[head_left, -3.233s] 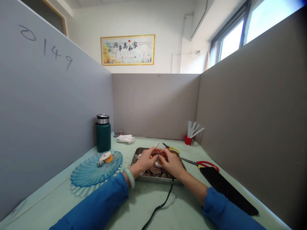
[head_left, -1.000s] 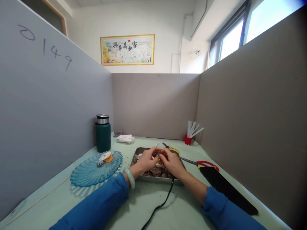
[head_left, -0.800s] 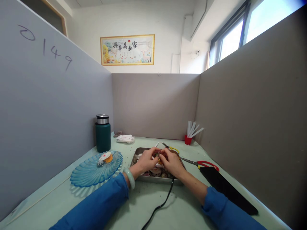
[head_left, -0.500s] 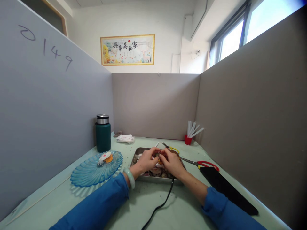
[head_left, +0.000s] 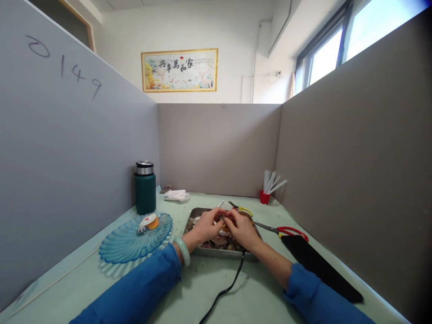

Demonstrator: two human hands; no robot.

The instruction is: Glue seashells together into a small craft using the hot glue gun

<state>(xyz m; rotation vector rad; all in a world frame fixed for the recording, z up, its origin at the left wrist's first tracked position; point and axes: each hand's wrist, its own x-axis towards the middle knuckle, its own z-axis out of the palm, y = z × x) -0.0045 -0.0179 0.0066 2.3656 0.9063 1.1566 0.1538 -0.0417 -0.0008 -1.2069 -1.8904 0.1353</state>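
While shells fill the rectangular metal tray [head_left: 191, 215] beneath the fingers, left hand [head_left: 205, 228] and right hand [head_left: 240, 229] together pinch 1 small orange-fleshed scallop [head_left: 222, 223] above it.

A single head-worn camera looks forward and slightly down across the worktop [head_left: 236, 292] from its near edge toward the far partition [head_left: 219, 148].

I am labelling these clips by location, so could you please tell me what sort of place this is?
Probably a partitioned work booth indoors: grey divider panels enclose a pale green table. Both hands work a small shellfish-like piece over a metal tray, beside red-handled scissors.
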